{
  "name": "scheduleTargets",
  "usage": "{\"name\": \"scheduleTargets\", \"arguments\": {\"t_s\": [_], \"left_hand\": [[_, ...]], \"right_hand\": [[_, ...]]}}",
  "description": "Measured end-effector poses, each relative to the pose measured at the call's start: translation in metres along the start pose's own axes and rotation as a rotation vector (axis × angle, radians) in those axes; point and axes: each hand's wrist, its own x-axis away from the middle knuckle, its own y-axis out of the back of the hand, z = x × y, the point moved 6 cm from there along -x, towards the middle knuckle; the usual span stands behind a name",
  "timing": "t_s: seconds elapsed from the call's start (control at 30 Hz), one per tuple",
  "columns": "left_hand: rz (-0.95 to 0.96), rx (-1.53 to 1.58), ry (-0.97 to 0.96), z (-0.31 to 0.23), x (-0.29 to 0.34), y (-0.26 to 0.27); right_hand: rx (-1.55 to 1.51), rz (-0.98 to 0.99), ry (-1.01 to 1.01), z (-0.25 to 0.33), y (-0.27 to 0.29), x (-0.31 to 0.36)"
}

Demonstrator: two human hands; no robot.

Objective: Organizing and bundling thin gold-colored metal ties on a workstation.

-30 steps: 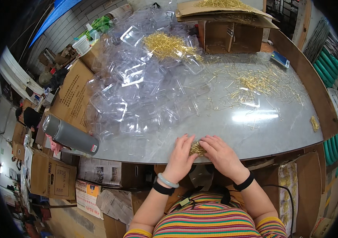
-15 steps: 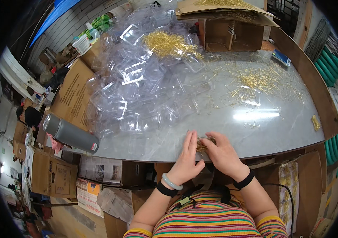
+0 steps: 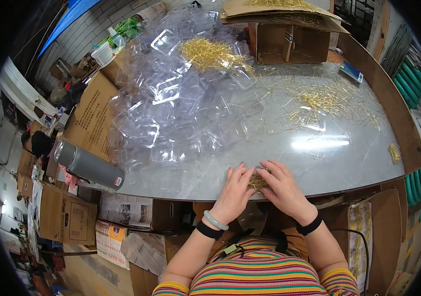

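At the table's near edge, a bunch of thin gold wire hooks (image 3: 257, 182) sits between my two hands. My left hand (image 3: 233, 195) presses against its left side, fingers pointing forward. From the right, my right hand (image 3: 285, 191) curves over the bunch with bent fingers and thumb. Parts of the bunch are hidden under the fingers. Farther right on the grey table (image 3: 269, 153) lies a loose, tangled pile of similar gold hooks (image 3: 323, 98). Another heap of gold hooks (image 3: 210, 53) rests on a mass of clear plastic boxes (image 3: 166, 93).
A grey flask (image 3: 89, 165) stands tilted in view at the left, beside a cardboard box flap (image 3: 89, 116). An open cardboard box (image 3: 292, 43) occupies the back. A small blue box (image 3: 351, 72) and a small gold bundle (image 3: 394, 153) lie near the right-hand rim (image 3: 410, 133).
Both hands have shifted slightly on the bunch. My left thumb has moved in towards it, and my right fingers have stretched farther forward over it. More of the bunch shows between them.
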Motion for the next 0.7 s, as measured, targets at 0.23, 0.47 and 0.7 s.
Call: {"name": "scheduleTargets", "arguments": {"t_s": [0.23, 0.47, 0.7], "left_hand": [[-0.006, -0.025, -0.031, -0.015, -0.004, 0.002], [-0.034, -0.135, -0.067, -0.012, -0.001, -0.007], [-0.052, -0.055, -0.031, -0.010, 0.000, -0.004]], "right_hand": [[-0.290, -0.039, -0.129, -0.003, -0.010, -0.002], [-0.620, -0.070, -0.198, 0.002, -0.024, 0.000], [-0.037, 0.132, -0.050, -0.001, -0.003, -0.008]]}}
